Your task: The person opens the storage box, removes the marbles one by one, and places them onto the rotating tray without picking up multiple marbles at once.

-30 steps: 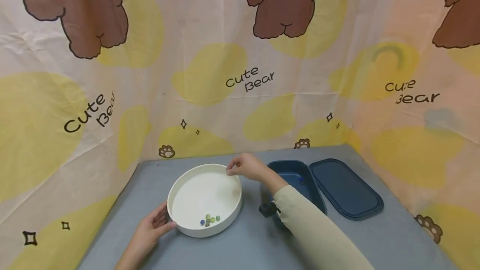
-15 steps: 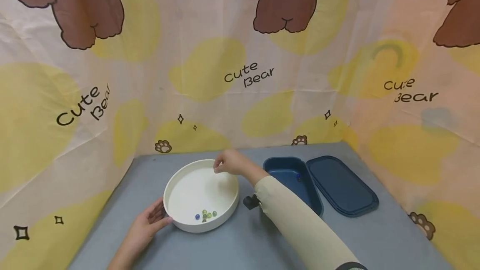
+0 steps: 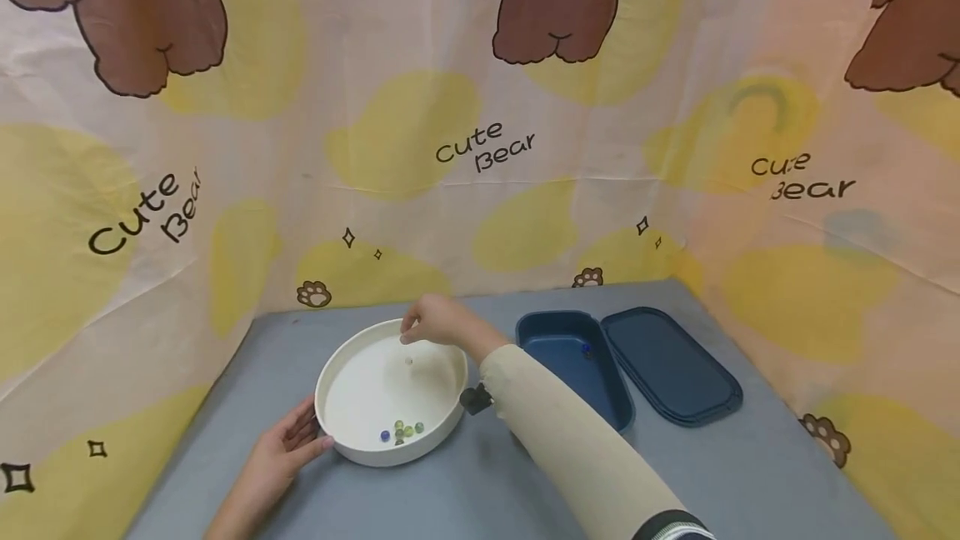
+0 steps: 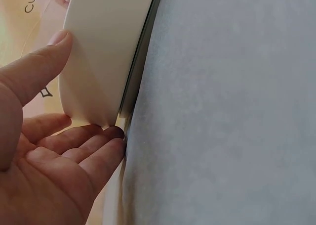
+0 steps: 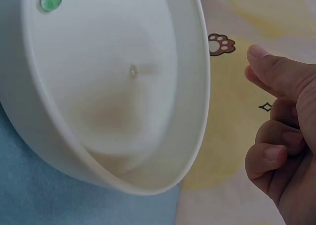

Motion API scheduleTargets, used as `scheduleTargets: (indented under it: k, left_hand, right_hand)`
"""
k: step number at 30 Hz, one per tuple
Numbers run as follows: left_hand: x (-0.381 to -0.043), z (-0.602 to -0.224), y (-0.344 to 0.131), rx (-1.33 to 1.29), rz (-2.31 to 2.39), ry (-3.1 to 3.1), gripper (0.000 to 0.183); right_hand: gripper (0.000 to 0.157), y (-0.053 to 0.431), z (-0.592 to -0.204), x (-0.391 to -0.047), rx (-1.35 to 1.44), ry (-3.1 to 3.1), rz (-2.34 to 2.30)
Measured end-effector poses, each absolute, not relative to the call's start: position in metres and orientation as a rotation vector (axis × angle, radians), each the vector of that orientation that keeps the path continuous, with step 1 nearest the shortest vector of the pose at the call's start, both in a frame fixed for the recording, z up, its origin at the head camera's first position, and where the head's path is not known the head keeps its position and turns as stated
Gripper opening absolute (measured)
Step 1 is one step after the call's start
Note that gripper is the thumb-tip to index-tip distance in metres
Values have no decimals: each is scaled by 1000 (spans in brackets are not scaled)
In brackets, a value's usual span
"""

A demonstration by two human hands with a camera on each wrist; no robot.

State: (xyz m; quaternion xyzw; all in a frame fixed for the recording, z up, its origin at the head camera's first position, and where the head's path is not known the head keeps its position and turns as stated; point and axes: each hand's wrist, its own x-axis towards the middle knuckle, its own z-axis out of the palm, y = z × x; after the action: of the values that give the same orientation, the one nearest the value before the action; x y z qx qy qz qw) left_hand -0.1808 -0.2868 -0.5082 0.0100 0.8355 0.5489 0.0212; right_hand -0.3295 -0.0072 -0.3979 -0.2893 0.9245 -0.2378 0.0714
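A round white tray stands on the table, with several glass marbles gathered at its near side. My left hand rests against the tray's left wall. In the left wrist view, the thumb touches the rim and the extended fingers touch the wall lower down. Over the tray's far side hovers my right hand, thumb and forefinger together, other fingers curled. No object shows between its fingertips. Below it is a small, pale clear marble, apart from the hand; whether it touches the tray floor I cannot tell.
A dark blue rectangular box stands right of the tray, partly behind the right sleeve. A blue marble lies inside it. The box's blue lid lies flat farther right. A bear-print cloth hangs behind the table.
My right hand has moved left over the tray. A pale clear marble now shows beneath it, released from the fingertips. My left hand keeps its place at the tray wall.
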Motion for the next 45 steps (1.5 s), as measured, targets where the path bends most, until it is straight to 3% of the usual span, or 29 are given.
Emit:
scheduleTargets:
  k: [16,25,45]
  left_hand:
    - [-180,-507,-289,5,1703,2577,88]
    - [-178,-505,-287,-8,1710,2576,88]
    - [-177,-507,-289,34,1722,2587,88]
  right_hand:
    - [19,35,-386,-323,-911,2803,-766]
    - [21,80,-369,-323,-831,2867,-768]
    - [16,180,-372,-308,-729,2941,-851]
